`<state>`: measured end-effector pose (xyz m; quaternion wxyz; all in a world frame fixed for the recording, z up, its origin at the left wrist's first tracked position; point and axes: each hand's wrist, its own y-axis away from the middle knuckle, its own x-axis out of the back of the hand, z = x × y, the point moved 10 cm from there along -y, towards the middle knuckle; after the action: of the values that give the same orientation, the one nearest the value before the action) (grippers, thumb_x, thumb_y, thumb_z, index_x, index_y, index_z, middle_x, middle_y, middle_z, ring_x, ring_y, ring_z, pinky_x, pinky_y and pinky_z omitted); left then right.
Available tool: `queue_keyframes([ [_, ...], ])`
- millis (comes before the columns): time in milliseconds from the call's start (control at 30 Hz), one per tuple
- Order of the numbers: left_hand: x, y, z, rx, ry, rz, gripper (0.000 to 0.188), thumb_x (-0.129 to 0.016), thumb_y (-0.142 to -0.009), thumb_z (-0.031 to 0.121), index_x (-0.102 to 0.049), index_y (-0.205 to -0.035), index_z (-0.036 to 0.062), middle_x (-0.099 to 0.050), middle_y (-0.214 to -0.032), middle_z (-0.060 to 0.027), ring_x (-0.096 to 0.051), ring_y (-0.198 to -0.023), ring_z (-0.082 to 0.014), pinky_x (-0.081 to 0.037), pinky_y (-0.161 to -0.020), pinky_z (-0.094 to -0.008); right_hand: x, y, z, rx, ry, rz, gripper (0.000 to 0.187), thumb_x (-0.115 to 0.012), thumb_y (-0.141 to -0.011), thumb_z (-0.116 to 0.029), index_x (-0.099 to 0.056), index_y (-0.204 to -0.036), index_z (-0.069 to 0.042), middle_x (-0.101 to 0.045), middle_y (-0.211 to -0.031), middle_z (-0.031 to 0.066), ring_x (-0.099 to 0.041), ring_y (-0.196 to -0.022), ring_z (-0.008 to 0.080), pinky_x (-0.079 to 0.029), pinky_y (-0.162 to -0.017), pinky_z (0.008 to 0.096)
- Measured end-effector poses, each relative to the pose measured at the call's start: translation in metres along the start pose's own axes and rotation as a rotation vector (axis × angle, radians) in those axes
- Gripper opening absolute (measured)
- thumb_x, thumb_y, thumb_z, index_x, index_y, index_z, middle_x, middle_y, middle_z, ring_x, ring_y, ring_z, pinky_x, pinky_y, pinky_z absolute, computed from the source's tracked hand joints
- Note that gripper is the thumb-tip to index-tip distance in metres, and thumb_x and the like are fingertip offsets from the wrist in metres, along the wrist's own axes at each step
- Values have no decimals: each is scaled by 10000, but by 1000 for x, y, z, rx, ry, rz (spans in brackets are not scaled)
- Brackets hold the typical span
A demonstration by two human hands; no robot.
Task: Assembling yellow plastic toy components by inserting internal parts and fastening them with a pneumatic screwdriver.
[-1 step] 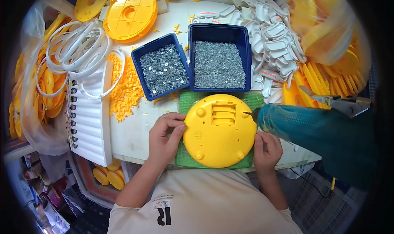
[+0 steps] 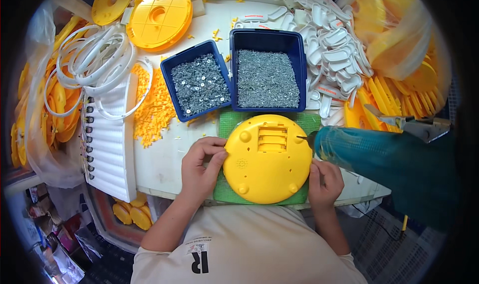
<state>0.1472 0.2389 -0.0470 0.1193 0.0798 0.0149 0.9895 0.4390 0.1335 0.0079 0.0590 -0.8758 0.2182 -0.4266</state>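
Note:
A round yellow plastic housing (image 2: 267,177) lies on a green mat (image 2: 229,122), its open rectangular battery compartment (image 2: 272,139) and small feet facing up. My left hand (image 2: 203,160) grips the left rim between thumb and fingers. At the right rim, my right hand (image 2: 325,182) has its fingers closed on the edge, lower down. A teal-wrapped power screwdriver (image 2: 369,149) lies in from the right above my right hand. Its dark bit shows over the housing's upper right, near a foot; whether it touches cannot be told.
Two blue bins, a smaller one of screws (image 2: 169,64) and a larger one (image 2: 267,38), stand behind the mat. Small yellow parts (image 2: 149,109), white rings (image 2: 95,59) and a white foam tray (image 2: 117,149) lie left. White plastic pieces (image 2: 334,49) and yellow discs (image 2: 394,97) are heaped right.

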Motion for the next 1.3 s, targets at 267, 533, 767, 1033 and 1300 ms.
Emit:
queue_keyframes([
  [267, 5, 4, 34, -251, -358, 15, 102, -730, -943, 62, -722, -1032, 12, -737, -1197, -160, -701, -1061, -306, -552, -938, -394, 8, -25, 22, -12, -184, 141, 251, -711, -898, 34, -729, -1148, 54, -705, -956, 161, -682, -841, 280, -543, -810, 353],
  [533, 5, 12, 69, -507, -477, -47, 317, -669, -948, 177, -673, -1218, 11, -681, -1275, -197, -630, -1150, -380, -472, -1023, -477, -62, -159, -64, 524, -37, -244, 201, -773, -871, -40, -743, -1069, -28, -689, -1020, 103, -658, -1005, 281, -525, -892, 398],
  [767, -28, -71, 123, -691, -649, -70, 260, -737, -889, 110, -709, -1145, 71, -684, -1253, -99, -621, -1178, -347, -458, -1027, -466, -89, -170, -86, 680, 215, -330, 95, -760, -885, -115, -732, -961, -64, -654, -960, 67, -616, -979, 287, -496, -868, 416],
  [1033, -60, -139, 101, -713, -1025, -109, 146, -794, -877, 198, -757, -1000, 128, -660, -1328, -73, -494, -1425, -325, -387, -1139, -517, -54, -155, -74, 531, 111, -192, 91, -756, -880, -67, -720, -959, -37, -677, -956, 89, -633, -953, 296, -502, -858, 406],
  [1300, -69, -136, 98, -681, -978, -159, 135, -796, -908, 206, -721, -986, 125, -624, -1415, -72, -395, -1520, -352, -344, -1191, -543, -37, -139, -58, 366, -40, -220, 133, -792, -856, -22, -727, -971, -41, -689, -932, 85, -654, -948, 289, -516, -830, 383],
])
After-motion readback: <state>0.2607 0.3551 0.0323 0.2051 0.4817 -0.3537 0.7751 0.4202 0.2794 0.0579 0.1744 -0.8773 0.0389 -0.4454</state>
